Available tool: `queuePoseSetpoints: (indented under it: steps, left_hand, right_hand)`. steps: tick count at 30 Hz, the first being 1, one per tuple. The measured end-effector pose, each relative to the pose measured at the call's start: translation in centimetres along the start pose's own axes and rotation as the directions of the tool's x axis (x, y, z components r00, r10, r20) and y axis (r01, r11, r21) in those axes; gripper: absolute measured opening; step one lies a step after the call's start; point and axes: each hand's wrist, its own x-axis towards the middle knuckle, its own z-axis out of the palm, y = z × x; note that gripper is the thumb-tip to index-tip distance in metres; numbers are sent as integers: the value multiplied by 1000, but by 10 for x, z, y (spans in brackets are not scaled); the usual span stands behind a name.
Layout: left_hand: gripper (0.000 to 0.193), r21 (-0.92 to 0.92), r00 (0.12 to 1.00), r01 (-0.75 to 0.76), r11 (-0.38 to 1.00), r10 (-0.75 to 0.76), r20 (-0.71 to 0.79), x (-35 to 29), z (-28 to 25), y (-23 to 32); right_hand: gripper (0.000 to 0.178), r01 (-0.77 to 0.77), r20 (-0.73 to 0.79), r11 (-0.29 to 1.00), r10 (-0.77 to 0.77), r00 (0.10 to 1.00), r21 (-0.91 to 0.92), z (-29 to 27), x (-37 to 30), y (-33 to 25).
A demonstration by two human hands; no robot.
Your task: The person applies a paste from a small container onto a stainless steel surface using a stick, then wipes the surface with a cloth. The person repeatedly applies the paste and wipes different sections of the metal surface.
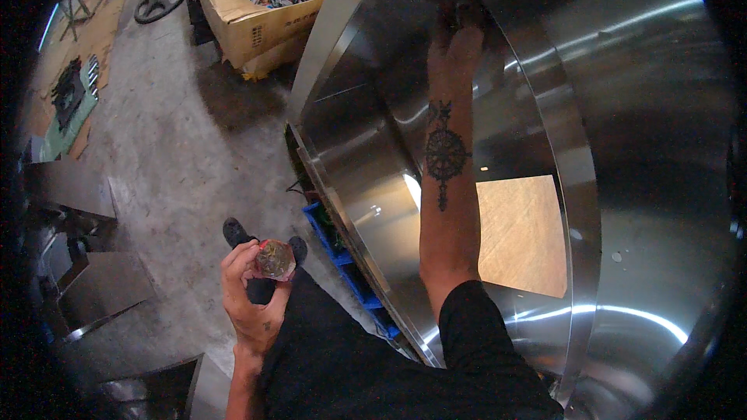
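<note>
In my left hand, closed and raised over the floor, is a small clear packet with a red edge. Brownish contents show dimly through it; their kind is unclear. My right arm stretches far into a shiny stainless steel cabinet. Near its dark far inner corner is my right hand, its fingers mostly lost in shadow. Whether they hold anything does not show. A tan square panel appears beside my right forearm, within the steel frame.
An open cardboard box with small packets inside stands beyond the cabinet. Blue bins sit along the cabinet's lower left side. Bent sheet-metal pieces lie at the left. A round black stand base rests on the concrete floor.
</note>
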Motion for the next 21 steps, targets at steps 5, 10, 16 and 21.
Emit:
queuePoseSetpoints:
  steps: [5,10,16,21]
  left_hand:
    - [67,-8,999,-19,1000,19,30,4,-1,-1]
    - [67,43,998,-52,998,51,39,5,1,2]
    - [67,-7,1000,-18,1000,19,24,5,7,5]
    - [67,14,998,-62,998,62,7,15,9,11]
  right_hand:
    - [33,17,-135,934,33,990,357,20,8,56]
    - [39,175,-119,979,-162,980,105,11,4,44]
    - [44,261,-62,865,-316,947,-428,-18,-3,-1]
    - [40,231,-101,972,-234,967,-45,-24,-21,-17]
